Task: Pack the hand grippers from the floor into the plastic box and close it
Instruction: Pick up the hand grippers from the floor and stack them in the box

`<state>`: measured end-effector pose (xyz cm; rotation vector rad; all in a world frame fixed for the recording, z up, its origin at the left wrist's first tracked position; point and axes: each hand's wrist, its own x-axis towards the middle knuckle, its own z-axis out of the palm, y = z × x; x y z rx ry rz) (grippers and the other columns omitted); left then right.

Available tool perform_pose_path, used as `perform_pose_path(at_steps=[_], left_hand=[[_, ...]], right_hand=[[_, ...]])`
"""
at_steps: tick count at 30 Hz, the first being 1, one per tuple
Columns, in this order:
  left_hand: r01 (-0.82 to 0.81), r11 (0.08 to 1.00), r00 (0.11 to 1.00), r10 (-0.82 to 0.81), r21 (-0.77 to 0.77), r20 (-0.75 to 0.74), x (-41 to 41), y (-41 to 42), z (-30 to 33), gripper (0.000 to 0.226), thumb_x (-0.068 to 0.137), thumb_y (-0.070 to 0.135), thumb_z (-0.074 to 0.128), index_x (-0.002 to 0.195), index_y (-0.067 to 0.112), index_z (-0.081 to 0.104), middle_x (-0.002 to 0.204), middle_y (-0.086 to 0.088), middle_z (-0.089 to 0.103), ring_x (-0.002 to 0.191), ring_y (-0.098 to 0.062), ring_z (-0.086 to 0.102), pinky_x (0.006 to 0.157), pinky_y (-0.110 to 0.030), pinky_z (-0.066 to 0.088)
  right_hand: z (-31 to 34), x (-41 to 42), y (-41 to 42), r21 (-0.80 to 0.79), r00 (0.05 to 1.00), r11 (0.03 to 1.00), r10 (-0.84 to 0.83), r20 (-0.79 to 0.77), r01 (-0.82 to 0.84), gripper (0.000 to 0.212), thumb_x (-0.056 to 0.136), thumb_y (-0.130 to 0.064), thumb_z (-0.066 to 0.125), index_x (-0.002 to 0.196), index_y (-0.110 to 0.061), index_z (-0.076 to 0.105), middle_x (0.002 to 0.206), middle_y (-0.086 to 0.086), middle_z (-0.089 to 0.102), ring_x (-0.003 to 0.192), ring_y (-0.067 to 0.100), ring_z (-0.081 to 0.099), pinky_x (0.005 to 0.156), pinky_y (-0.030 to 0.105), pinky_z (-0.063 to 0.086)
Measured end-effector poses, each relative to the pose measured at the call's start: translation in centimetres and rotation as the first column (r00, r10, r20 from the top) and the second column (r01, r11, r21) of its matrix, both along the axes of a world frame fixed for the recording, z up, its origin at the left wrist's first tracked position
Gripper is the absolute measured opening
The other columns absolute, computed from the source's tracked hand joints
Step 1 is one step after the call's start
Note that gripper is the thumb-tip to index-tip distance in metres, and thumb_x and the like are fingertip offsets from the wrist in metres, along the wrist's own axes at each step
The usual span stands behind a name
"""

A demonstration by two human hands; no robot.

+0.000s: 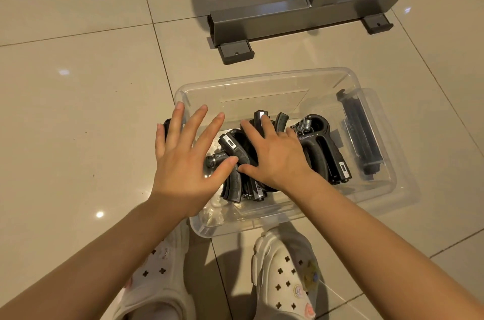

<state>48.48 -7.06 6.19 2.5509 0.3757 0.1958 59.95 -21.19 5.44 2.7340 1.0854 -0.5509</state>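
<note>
A clear plastic box [264, 78] stands open on the tiled floor, with several black hand grippers [324, 146] piled inside it. My left hand [183, 160] hovers over the box's left edge with its fingers spread and straight, holding nothing. My right hand [272, 154] lies flat on top of the pile in the middle of the box, fingers straight. A dark object [166, 128] peeks out behind my left fingers at the box's left wall. Under the box's right side lies what looks like the clear lid [379, 115], with a black clip part [358, 133] at that side.
A grey metal stand foot [301, 15] with rubber pads rests on the floor behind the box. My two feet in white clogs [282, 275] stand just in front of the box. Beige tile floor [78, 99] spreads to the left.
</note>
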Motion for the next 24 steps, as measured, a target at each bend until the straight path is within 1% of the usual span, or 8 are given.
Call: perform_pose_path(at_steps=[3, 5, 8, 11, 14, 19, 22, 24], left_hand=[[0.000, 1.000, 1.000, 0.000, 0.005, 0.006, 0.0, 0.0, -0.1, 0.065, 0.085, 0.062, 0.036, 0.145, 0.038, 0.026, 0.155, 0.005, 0.023, 0.146, -0.018, -0.005, 0.114, -0.053, -0.001], [-0.001, 1.000, 1.000, 0.001, 0.005, 0.009, -0.1, 0.1, -0.2, 0.065, 0.085, 0.062, 0.036, 0.145, 0.038, 0.026, 0.154, 0.005, 0.024, 0.146, -0.018, -0.005, 0.114, -0.053, -0.002], [-0.002, 1.000, 1.000, 0.002, 0.007, 0.013, 0.0, 0.1, -0.3, 0.064, 0.085, 0.062, 0.035, 0.144, 0.038, 0.026, 0.153, 0.005, 0.027, 0.146, -0.018, -0.003, 0.114, -0.055, 0.001], [-0.003, 1.000, 1.000, 0.003, 0.004, 0.019, 0.0, 0.1, -0.3, 0.064, 0.085, 0.062, 0.035, 0.144, 0.038, 0.027, 0.152, 0.005, 0.030, 0.146, -0.019, -0.002, 0.114, -0.056, 0.003], [-0.007, 1.000, 1.000, 0.007, 0.003, 0.027, 0.0, 0.1, -0.3, 0.063, 0.085, 0.061, 0.036, 0.143, 0.038, 0.030, 0.151, 0.004, 0.032, 0.146, -0.019, -0.001, 0.113, -0.056, 0.002], [-0.007, 1.000, 0.999, 0.007, 0.001, 0.032, 0.0, 0.0, -0.4, 0.062, 0.085, 0.061, 0.036, 0.142, 0.037, 0.032, 0.149, 0.003, 0.034, 0.146, -0.018, 0.000, 0.113, -0.055, 0.001], [-0.009, 1.000, 0.999, 0.009, 0.001, 0.034, 0.0, 0.0, -0.3, 0.061, 0.085, 0.060, 0.036, 0.142, 0.037, 0.033, 0.149, 0.003, 0.035, 0.146, -0.018, 0.000, 0.112, -0.055, 0.001], [-0.008, 1.000, 0.999, 0.007, 0.003, 0.034, 0.0, 0.1, -0.3, 0.061, 0.085, 0.060, 0.036, 0.142, 0.038, 0.032, 0.150, 0.004, 0.034, 0.146, -0.017, -0.001, 0.113, -0.055, 0.001]], right_hand=[[0.1, -0.7, 0.5, 0.051, 0.999, 0.997, 0.049, 0.002, -0.049, 0.079, 0.085, -0.049, 0.058, 0.147, -0.026, 0.016, 0.150, 0.015, 0.026, 0.112, 0.036, 0.054, 0.092, 0.042, 0.040], [0.2, -1.1, 0.9, 0.065, 0.997, 0.995, 0.078, 0.006, -0.079, 0.072, 0.087, -0.038, 0.059, 0.146, -0.024, 0.019, 0.144, 0.016, 0.033, 0.111, 0.035, 0.054, 0.086, 0.040, 0.042], [0.0, -1.2, 0.9, 0.068, 0.998, 0.996, 0.064, 0.021, -0.065, 0.071, 0.086, -0.032, 0.060, 0.144, -0.025, 0.020, 0.128, 0.015, 0.047, 0.105, 0.034, 0.056, 0.084, 0.039, 0.040], [0.2, -0.8, 0.2, 0.163, 0.999, 0.986, -0.037, 0.034, 0.031, 0.072, 0.083, -0.036, 0.063, 0.143, -0.024, 0.025, 0.120, 0.014, 0.053, 0.099, 0.034, 0.059, 0.083, 0.040, 0.042], [0.8, -0.6, 0.1, 0.257, 0.983, 0.956, -0.167, 0.074, 0.143, 0.070, 0.084, -0.042, 0.062, 0.142, -0.018, 0.030, 0.115, 0.016, 0.056, 0.090, 0.035, 0.062, 0.075, 0.040, 0.045], [-0.1, -0.5, 0.8, 0.106, 0.983, 0.983, -0.158, 0.096, 0.148, 0.074, 0.087, -0.050, 0.056, 0.144, -0.019, 0.019, 0.126, 0.017, 0.047, 0.092, 0.032, 0.061, 0.075, 0.037, 0.042], [0.0, -0.4, 0.8, 0.128, 0.985, 0.979, -0.165, 0.042, 0.158, 0.077, 0.085, -0.047, 0.061, 0.143, -0.020, 0.019, 0.122, 0.018, 0.049, 0.090, 0.032, 0.061, 0.075, 0.037, 0.042], [0.3, -0.6, 0.4, 0.147, 0.986, 0.979, -0.153, 0.069, 0.142, 0.077, 0.084, -0.049, 0.062, 0.142, -0.020, 0.022, 0.117, 0.016, 0.052, 0.086, 0.033, 0.062, 0.071, 0.036, 0.043]])
